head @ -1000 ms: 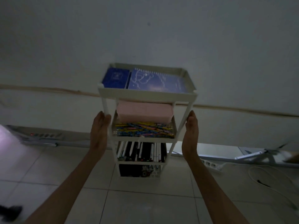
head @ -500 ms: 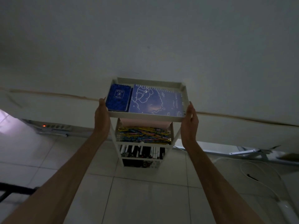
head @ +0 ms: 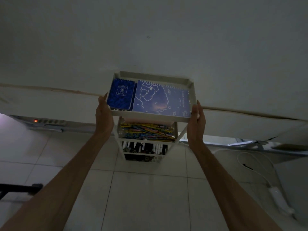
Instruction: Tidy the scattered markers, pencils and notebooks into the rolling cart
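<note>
A white rolling cart (head: 192, 90) stands against the wall. Its top tray holds a small dark blue notebook (head: 121, 94) and a larger spiral notebook (head: 162, 100) with white line drawings. The middle shelf is piled with coloured pencils (head: 146, 132) under a pale pink box. Black and white markers (head: 143, 147) fill the shelf below. My left hand (head: 103, 114) presses flat against the top tray's left side. My right hand (head: 196, 120) presses flat against its right side, fingers straight.
The floor is pale tile. A power strip (head: 48, 121) with a red light lies along the wall at left. White cables and an adapter (head: 280, 202) trail on the floor at right. A dark bar (head: 20, 188) juts in at lower left.
My hands have risen from the cart's upright posts by the pencil shelf to the sides of the top tray. The view now looks down more steeply onto the notebooks.
</note>
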{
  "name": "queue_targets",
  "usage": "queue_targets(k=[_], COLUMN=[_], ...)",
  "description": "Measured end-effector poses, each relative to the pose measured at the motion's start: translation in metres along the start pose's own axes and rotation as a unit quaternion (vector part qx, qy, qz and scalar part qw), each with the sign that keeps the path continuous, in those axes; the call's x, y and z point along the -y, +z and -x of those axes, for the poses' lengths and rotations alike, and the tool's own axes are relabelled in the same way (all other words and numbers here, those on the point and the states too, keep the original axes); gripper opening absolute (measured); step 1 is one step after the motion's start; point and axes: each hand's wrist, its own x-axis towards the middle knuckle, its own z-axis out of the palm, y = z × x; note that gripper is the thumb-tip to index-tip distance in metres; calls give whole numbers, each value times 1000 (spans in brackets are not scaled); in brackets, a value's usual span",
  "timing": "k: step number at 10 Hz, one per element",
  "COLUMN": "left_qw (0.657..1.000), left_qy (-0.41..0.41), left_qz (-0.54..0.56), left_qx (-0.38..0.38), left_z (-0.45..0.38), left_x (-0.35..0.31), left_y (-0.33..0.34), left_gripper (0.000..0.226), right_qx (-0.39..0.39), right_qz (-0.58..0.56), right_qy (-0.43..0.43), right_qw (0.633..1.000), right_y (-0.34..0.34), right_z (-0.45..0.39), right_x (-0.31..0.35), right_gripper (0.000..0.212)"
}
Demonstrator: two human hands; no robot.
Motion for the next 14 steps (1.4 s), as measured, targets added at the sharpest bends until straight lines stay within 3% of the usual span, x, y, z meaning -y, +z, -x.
queue_targets(k=[5, 6, 8, 9, 10, 11, 13, 14], left_qw=[997, 995, 983, 972, 958, 925, 897, 889], left_qy=[10, 8, -23, -12, -6, 66, 99, 150], left_qz=[-80, -100, -184, -233, -284, -362, -398, -396], left_qx=[21, 28, 14, 42, 47, 98, 162, 174], left_z=[6, 10, 13, 16, 30, 59, 115, 141], left_x=[-5, -9, -14, -28, -48, -76, -144, -182], left_y=[0, 0, -2, -7, -12, -16, -28, -34], left_gripper=[53, 50, 43, 50, 65, 67, 72, 60], right_qx=[13, 17, 34, 62, 86, 113, 140, 161], right_qz=[44, 60, 101, 122, 172, 228, 298, 334], right_qy=[16, 22, 30, 38, 39, 8, -40, -70], right_qw=[999, 998, 994, 990, 981, 967, 943, 926], right_y=[-5, -10, -15, -24, -37, -53, -76, -87], right_z=[-11, -11, -5, 1, 10, 21, 62, 84], right_x=[7, 11, 21, 34, 58, 90, 171, 216], right_gripper=[56, 46, 47, 51, 57, 62, 65, 67])
